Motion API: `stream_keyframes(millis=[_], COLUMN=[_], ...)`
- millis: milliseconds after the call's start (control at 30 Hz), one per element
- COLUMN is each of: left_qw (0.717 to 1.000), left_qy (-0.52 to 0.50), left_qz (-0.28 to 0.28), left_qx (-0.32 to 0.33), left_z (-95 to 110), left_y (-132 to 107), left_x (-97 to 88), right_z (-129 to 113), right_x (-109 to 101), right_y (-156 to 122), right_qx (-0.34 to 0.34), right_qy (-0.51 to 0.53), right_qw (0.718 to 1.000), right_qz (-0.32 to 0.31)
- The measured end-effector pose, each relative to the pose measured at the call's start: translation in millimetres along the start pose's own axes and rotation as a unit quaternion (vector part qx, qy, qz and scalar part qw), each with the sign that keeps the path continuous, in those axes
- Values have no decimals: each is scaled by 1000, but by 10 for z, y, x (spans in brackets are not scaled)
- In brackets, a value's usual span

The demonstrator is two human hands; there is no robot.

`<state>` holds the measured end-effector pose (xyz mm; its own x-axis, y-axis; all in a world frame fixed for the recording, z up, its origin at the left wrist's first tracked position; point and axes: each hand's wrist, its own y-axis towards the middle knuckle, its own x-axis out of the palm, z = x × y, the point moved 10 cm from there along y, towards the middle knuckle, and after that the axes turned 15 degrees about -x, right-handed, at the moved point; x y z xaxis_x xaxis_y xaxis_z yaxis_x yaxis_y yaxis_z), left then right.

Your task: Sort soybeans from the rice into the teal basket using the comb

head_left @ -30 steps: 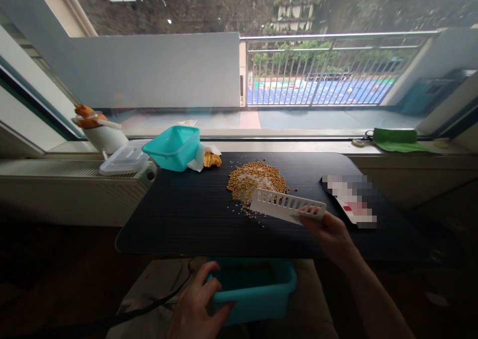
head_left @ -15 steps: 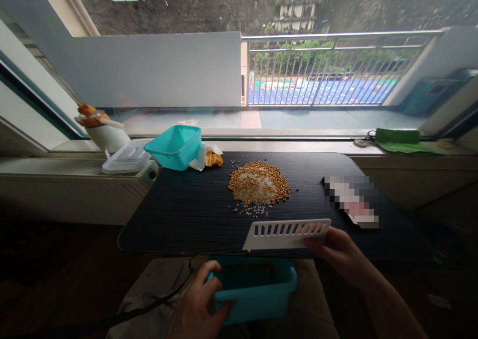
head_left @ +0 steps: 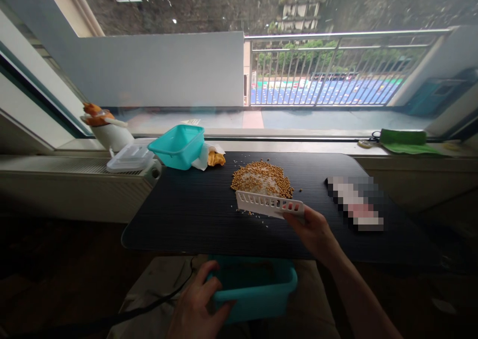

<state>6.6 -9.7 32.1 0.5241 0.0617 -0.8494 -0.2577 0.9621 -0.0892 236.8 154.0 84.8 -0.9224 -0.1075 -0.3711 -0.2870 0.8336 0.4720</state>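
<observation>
Beans (head_left: pixel 282 177), grains (head_left: pixel 257 183) heaped mid table (head_left: pixel 179 219) | right hand (head_left: pixel 313 229), fingers closed on plate (head_left: pixel 254 209) at their near side | left hand (head_left: pixel 197 299) gripping tub (head_left: pixel 257 301) below near edge | bulk left on top, I judge; tub contents unclear

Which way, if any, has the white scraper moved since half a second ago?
Yes. Against the table, the scraper has moved away from the near edge and slightly left, to the near side of the bean pile.
</observation>
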Motion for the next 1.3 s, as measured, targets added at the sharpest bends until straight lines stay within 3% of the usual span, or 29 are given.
stream_keyframes(millis=[100, 300, 467, 567, 633, 767, 833, 1033, 1200, 1300], left_qw=[1000, 1000, 1000, 1000, 1000, 1000, 1000, 1000, 1000, 1000], left_qy=[5, 11, 8, 1, -1, 12, 14, 5, 3, 1], left_qz=[-2, 14, 9, 17, 22, 20, 18, 14, 3, 5], left_qx=[1, 6, -1, 11, 21, 15, 15, 24, 11, 14], left_z=[-3, -45, -86, -55, -27, -3, 16, 47, 33, 53], left_y=[13, 34, 14, 6, 3, 20, 26, 3, 12, 28], left_x=[-17, -60, -48, -65, -71, -50, -43, -48, -25, -37], right_z=[-38, -43, -113, -111, -40, 181, 258, 169, 167, 235], right_x=[0, 59, 303, 302, 153, -279, -349, -267, -262, -370], right_y=[-9, -17, -164, -313, -338, -251, -208, -135, -204, -212], right_qx=[-4, 10, 27, 44, 50, 47, 49, 10, 44, 57], right_qy=[16, 50, 106, 142, 138, 60, 43, 37, 63, 58], right_qw=[999, 999, 988, 976, 980, 997, 997, 998, 997, 996], right_qz=[-32, -20, -105, -159, -133, 13, 50, 51, 0, 37])
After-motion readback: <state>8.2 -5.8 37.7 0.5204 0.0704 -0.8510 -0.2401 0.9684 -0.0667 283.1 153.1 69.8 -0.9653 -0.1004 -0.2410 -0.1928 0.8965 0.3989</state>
